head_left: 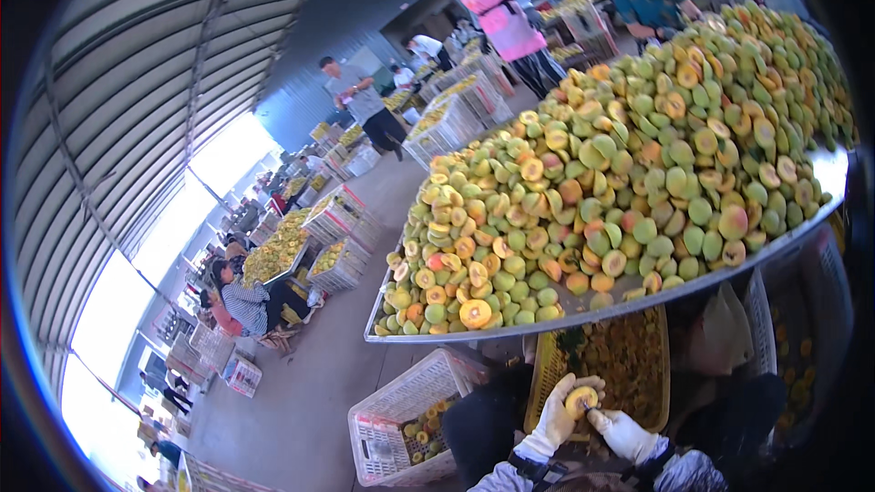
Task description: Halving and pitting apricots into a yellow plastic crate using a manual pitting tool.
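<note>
My left hand (pixel 553 417), in a white glove, grips a yellow-fleshed peach half (pixel 581 401) with its cut face up. My right hand (pixel 625 435), gloved too, is closed on a small tool (pixel 594 412) whose dark tip meets the fruit; the glove hides most of it. Both hands are over a yellow crate (pixel 663 369) holding brownish-yellow scraps. Just beyond them a metal-edged table (pixel 565 320) bears a large heap of green and yellow peaches (pixel 629 191), many of them halved.
Left of my legs stands a white plastic crate (pixel 365 433) with several fruit halves at its bottom. More crates (pixel 807 310) stand at the right under the table. Beyond, a person in a pink apron (pixel 497 14) stands near stacked crates (pixel 456 118); another person (pixel 251 301) sits by a fruit-laden table.
</note>
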A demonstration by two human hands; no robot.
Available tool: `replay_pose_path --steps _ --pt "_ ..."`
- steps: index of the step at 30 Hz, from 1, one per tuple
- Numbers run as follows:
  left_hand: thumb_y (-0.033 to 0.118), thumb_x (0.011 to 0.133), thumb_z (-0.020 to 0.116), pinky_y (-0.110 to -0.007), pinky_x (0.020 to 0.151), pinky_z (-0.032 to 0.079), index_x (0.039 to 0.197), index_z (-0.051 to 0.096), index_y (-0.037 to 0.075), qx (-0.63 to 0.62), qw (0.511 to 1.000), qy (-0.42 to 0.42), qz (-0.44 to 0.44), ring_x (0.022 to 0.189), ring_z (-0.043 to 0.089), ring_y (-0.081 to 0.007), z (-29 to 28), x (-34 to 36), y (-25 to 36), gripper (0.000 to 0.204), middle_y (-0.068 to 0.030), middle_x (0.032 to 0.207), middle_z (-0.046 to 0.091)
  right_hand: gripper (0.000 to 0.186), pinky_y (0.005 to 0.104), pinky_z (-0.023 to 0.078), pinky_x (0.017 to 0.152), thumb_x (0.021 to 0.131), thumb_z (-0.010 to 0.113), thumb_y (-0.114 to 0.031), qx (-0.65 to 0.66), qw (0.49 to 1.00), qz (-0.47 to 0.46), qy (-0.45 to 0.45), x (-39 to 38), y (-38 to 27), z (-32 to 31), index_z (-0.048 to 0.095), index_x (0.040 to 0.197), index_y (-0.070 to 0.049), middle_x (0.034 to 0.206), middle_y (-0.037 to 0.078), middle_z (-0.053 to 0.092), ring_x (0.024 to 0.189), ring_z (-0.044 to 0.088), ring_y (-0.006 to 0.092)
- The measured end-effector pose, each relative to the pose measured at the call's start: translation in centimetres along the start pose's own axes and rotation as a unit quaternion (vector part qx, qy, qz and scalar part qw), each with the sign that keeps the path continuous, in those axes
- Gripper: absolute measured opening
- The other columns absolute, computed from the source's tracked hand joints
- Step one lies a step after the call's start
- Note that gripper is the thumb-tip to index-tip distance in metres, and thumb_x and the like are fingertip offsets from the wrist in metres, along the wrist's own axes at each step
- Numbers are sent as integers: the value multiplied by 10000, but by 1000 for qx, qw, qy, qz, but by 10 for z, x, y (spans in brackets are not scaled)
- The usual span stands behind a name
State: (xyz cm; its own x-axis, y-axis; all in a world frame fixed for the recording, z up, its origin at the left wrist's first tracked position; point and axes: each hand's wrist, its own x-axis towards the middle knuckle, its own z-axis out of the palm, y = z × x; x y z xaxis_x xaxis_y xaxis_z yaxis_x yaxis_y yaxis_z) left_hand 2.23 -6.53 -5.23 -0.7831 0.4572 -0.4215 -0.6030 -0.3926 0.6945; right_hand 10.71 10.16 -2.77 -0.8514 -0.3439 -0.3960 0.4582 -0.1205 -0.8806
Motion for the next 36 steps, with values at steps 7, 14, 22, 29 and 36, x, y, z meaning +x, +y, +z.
replay_pose_path --steps 7,14,22,29,36 --pt "381 1052 419 -370 903 533 1120 650 -54 9 995 93 46 1015 663 -274 12 -12 -7 498 -152 1060 687 287 352 505 669 1026 499 -255 -108 989 -78 58 -7 7 18 637 1065 -6 896 132 654 755 627 251" --pt "393 1026 498 -316 800 532 1017 681 -39 6 994 92 60 860 654 -212 20 -12 -6 469 -130 946 693 263 423 548 747 963 537 -97 -102 986 -106 80 18 45 7 636 1189 -6 935 191 681 827 667 348" --pt "373 1008 540 -327 709 532 947 684 -22 3 991 131 37 760 655 -220 25 -16 -5 425 -126 863 688 236 418 549 718 961 504 -123 -49 997 -44 41 9 22 13 647 1121 -25 916 168 697 816 682 338" --pt "373 982 603 -345 711 551 962 663 -1 -7 989 143 -37 798 678 -234 29 -11 -2 379 -118 897 685 234 415 550 692 960 474 -145 22 1000 18 9 -1 10 12 657 1062 -41 900 148 711 806 696 329" --pt "395 971 620 -337 708 550 955 657 -4 7 991 132 18 801 676 -219 44 -20 0 401 -108 893 684 322 373 507 595 985 435 -293 73 996 51 -28 -8 -4 8 640 961 -45 790 100 669 693 653 267"
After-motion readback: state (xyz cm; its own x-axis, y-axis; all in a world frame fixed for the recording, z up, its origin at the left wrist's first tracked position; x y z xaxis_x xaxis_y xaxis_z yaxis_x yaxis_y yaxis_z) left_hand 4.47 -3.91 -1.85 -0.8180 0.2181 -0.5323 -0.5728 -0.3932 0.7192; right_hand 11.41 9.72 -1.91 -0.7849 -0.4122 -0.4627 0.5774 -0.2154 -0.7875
